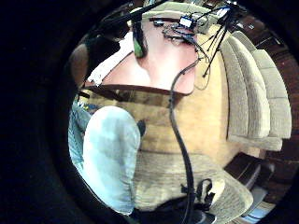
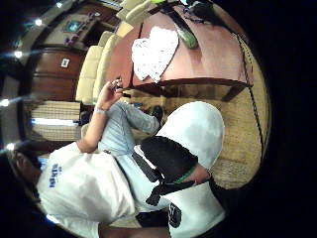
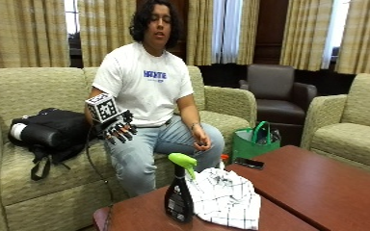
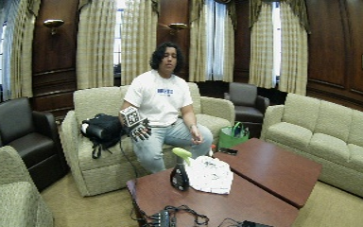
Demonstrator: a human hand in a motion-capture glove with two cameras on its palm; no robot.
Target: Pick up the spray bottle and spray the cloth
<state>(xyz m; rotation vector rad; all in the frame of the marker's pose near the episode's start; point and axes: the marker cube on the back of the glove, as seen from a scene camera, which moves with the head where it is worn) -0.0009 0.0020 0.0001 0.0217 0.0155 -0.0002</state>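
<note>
A dark spray bottle (image 3: 179, 197) with a green trigger stands upright on the brown table (image 3: 313, 192), touching a white checked cloth (image 3: 227, 197) crumpled beside it. My gloved right hand (image 3: 118, 129) hangs in the air beside my waist, well back from the table, fingers relaxed and pointing down, holding nothing. The wide outside view shows the same: bottle (image 4: 180, 172), cloth (image 4: 210, 175), hand (image 4: 139, 129) above the sofa seat. From the palm, the bottle (image 1: 139, 39) and cloth (image 2: 154, 52) look small and far off on the table.
A black backpack (image 3: 50, 130) lies on the sofa next to my right hand. A green bag (image 3: 256, 142) stands on the floor beside my knee. A phone (image 3: 249, 163) lies on the table's far edge. Cables and devices (image 4: 175, 217) sit at the table's other end.
</note>
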